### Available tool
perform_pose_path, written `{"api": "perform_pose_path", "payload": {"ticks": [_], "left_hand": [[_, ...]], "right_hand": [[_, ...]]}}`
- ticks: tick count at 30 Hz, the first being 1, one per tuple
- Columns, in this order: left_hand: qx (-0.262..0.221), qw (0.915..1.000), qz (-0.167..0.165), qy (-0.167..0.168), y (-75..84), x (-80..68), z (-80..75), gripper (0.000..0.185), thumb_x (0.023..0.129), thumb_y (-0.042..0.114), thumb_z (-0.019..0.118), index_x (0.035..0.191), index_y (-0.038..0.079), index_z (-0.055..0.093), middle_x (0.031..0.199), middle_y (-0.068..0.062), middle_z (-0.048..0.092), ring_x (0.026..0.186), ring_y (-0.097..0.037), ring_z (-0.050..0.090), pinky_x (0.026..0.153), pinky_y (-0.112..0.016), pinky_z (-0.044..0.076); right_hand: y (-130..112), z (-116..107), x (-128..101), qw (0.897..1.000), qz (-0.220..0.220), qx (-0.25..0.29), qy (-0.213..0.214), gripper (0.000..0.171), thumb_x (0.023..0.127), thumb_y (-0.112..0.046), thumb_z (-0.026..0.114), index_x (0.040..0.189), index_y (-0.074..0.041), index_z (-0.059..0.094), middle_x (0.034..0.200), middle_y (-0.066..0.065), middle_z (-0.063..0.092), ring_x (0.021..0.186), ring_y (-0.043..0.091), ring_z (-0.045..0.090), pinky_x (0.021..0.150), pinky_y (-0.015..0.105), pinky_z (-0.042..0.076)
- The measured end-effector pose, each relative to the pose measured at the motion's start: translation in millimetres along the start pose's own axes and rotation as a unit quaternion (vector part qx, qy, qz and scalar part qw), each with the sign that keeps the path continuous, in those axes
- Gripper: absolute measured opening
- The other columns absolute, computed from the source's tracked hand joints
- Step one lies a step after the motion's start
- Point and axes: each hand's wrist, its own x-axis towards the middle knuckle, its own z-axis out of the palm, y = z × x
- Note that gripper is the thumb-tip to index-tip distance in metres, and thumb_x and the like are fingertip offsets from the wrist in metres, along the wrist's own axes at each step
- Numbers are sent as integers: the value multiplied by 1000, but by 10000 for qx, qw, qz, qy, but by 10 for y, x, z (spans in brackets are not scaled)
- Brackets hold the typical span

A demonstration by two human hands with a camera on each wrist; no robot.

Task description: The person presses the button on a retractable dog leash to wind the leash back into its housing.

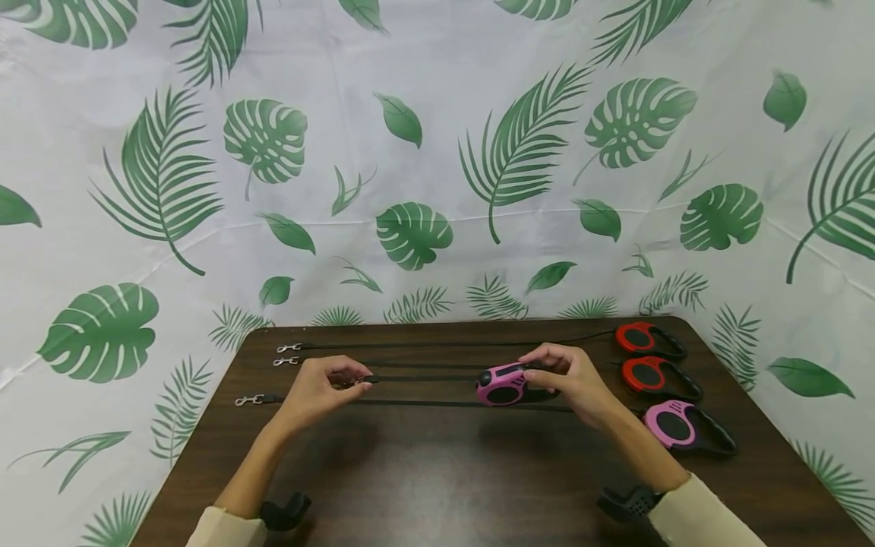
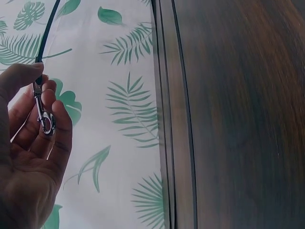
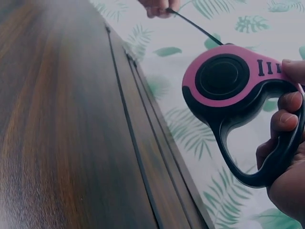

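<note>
My right hand (image 1: 567, 376) grips the black handle of a pink retractable leash (image 1: 503, 384) (image 3: 228, 90), held a little above the dark wooden table (image 1: 437, 471). Its black cord (image 1: 424, 377) runs left to my left hand (image 1: 321, 387), which pinches the metal snap clip (image 2: 44, 114) at the cord's end between thumb and fingers. Three other leashes lie on the table with their cords stretched leftward: two red ones (image 1: 639, 338) (image 1: 652, 374) at the far right and a pink one (image 1: 677, 427) nearer me.
Silver clips (image 1: 289, 348) (image 1: 249, 399) of the laid-out cords rest near the table's left edge. A white cloth with green leaves (image 1: 410, 152) hangs behind and around the table. The table's near half holds nothing but my forearms.
</note>
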Motion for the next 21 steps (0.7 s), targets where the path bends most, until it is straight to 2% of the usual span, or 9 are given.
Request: {"api": "perform_pose_path", "payload": {"ticks": [9, 17, 21], "left_hand": [[-7, 9999, 153, 51, 29, 28, 77, 12, 90, 9, 85, 100, 13, 81, 90, 2, 78, 75, -8, 70, 70, -27, 61], [-68, 9997, 217, 62, 67, 53, 139, 12, 89, 9, 86, 100, 11, 81, 91, 2, 78, 78, -9, 71, 73, -28, 62], [-61, 9996, 259, 88, 83, 56, 167, 12, 88, 8, 86, 99, 12, 81, 89, 2, 78, 77, -8, 71, 72, -28, 62]], "right_hand": [[21, 102, 45, 9999, -39, 115, -22, 18, 99, -1, 70, 117, 2, 74, 85, -1, 72, 67, 11, 50, 59, 27, 43], [13, 210, 101, 9999, 38, 147, -16, 17, 98, -3, 72, 115, -1, 75, 92, 2, 77, 70, 12, 54, 60, 24, 46], [5, 270, 129, 9997, 57, 234, -34, 17, 98, -4, 72, 115, -2, 75, 90, 2, 75, 70, 12, 54, 61, 24, 45]]}}
